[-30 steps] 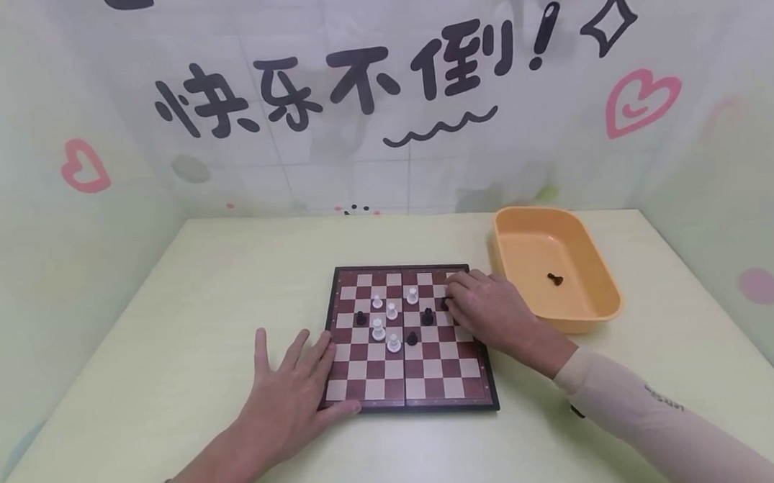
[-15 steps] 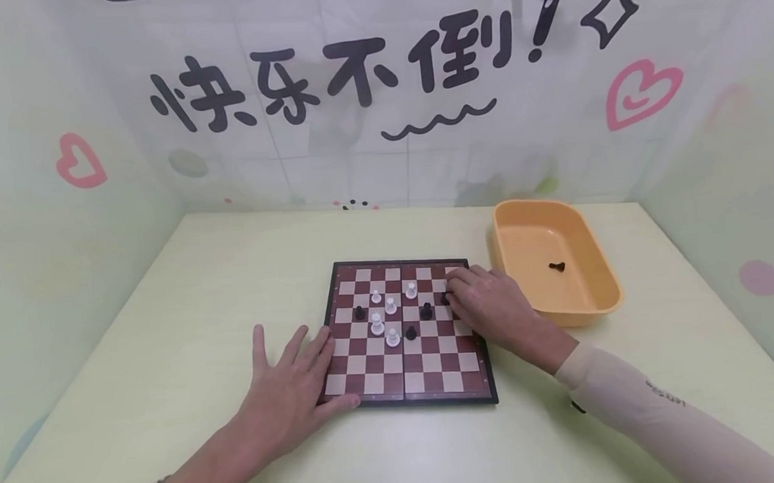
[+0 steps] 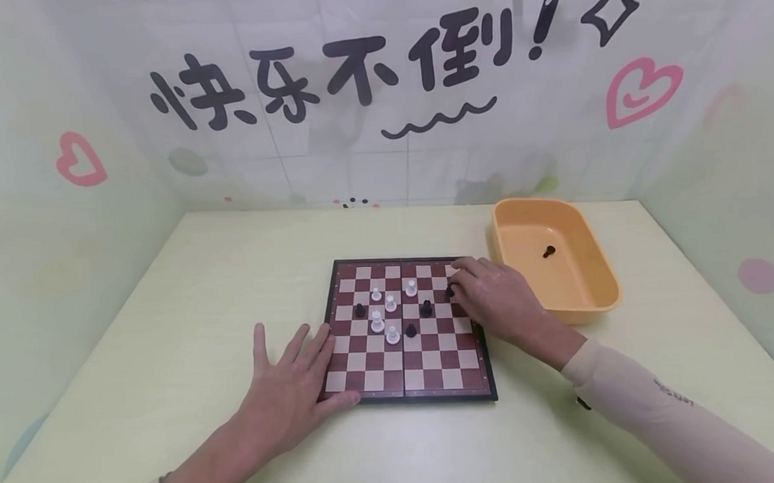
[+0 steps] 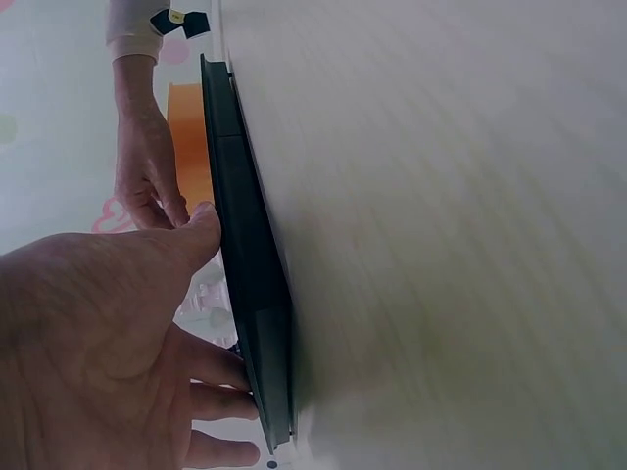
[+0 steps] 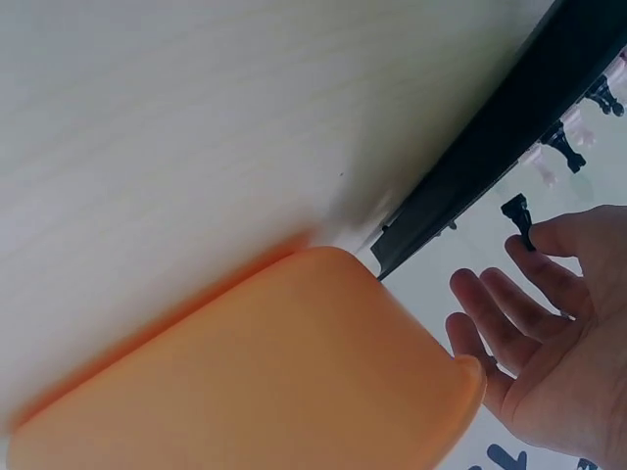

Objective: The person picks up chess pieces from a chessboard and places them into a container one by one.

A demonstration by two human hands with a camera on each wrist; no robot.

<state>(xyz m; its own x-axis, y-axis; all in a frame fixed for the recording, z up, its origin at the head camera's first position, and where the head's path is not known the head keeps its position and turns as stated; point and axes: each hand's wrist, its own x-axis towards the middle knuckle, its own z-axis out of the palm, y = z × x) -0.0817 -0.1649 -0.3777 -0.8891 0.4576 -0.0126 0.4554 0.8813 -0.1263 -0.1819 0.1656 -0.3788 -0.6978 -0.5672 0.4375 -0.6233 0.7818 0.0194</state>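
A brown-and-white chessboard (image 3: 374, 361) with a black rim lies on the table, bearing several white and black chess pieces, among them a white piece (image 3: 377, 322) and a black piece (image 3: 425, 309). My left hand (image 3: 286, 397) rests against the board's left edge with fingers spread and thumb on the near rim. Over the board's right side, my right hand (image 3: 498, 298) pinches a black chess piece (image 5: 519, 215) between thumb and index finger. In the right wrist view that piece's base is apart from the board; its exact kind is unclear.
An orange plastic bin (image 3: 606, 289) stands right of the board, close to my right hand, with a dark chess piece (image 3: 549, 252) lying in it. White printed wall sheets (image 3: 332, 164) enclose the table (image 3: 258, 269) at the back and sides.
My right hand has shifted slightly to the right with the black chess piece. The loose piece in the bin has rolled to a different angle. My left hand keeps its place.
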